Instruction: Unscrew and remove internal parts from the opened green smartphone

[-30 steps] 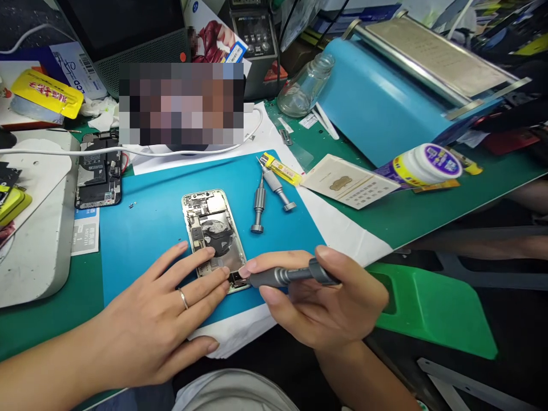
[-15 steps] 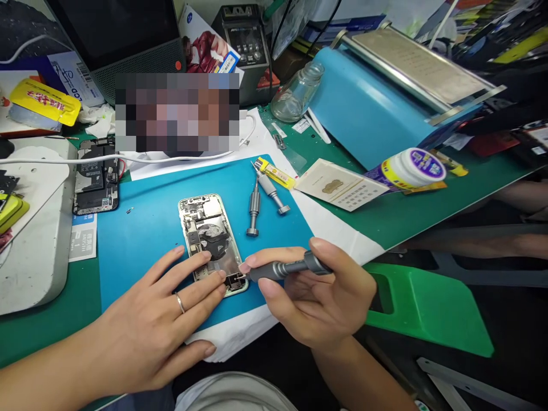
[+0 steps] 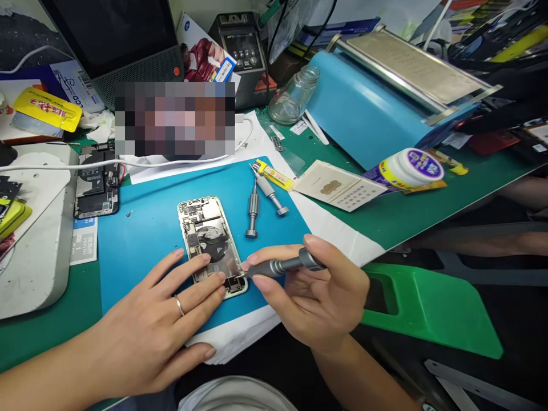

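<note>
An opened phone (image 3: 229,251) with its inner parts showing lies on a blue mat (image 3: 141,228). My left hand (image 3: 166,314) rests flat with fingers spread, the fingertips on the phone's left side and lower part. My right hand (image 3: 317,297) grips a grey screwdriver (image 3: 278,267), the thumb and fingers around its shaft and one finger at its end cap. The screwdriver tilts down to the left, its tip at the phone's lower right corner. Two more screwdrivers, one upright in view (image 3: 252,214) and one slanted (image 3: 270,193), lie beyond the phone.
Tiny screws (image 3: 129,213) lie on the mat's left part. A second opened phone (image 3: 96,182) sits by a white device (image 3: 43,240). A white cable (image 3: 171,162) crosses behind the mat. To the right are a folded card (image 3: 338,185), a white-capped tub (image 3: 411,168) and a glass jar (image 3: 295,94).
My right hand and the screwdriver's back end have shifted slightly left, while the tip stays at the phone's lower corner. My left hand keeps its place on the phone. The view has shifted slightly.
</note>
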A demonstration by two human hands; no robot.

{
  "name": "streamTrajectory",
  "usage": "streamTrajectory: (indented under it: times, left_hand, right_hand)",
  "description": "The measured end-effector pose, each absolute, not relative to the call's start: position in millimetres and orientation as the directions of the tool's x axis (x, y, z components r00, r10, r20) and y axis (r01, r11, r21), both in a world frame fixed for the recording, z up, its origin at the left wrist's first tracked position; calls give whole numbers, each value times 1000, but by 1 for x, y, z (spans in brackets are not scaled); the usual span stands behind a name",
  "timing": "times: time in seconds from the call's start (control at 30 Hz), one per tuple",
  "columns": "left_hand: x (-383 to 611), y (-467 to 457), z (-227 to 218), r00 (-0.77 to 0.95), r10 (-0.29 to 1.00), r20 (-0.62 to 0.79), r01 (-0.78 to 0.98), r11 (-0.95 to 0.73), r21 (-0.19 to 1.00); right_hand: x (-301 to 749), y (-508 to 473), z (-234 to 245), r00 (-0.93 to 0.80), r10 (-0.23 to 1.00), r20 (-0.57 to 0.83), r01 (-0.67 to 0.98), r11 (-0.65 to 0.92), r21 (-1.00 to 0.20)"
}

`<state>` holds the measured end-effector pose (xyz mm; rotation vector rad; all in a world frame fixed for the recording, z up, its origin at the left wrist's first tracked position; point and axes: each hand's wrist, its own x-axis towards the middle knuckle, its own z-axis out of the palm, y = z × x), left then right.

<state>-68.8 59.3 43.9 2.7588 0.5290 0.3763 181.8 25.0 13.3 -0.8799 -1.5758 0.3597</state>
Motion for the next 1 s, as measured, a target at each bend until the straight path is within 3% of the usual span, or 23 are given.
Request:
streamTrajectory:
  times: [0.67,1.0]
  left_hand:
    - [-73,61,51,937,341,69,316,-917,245]
    - [-73,65,53,948,310,74,289,-934,211]
  right_hand:
    - [181,21,10,26,721,693,350,642,-682]
    - [182,20,9,24,745,666,365,614,-700]
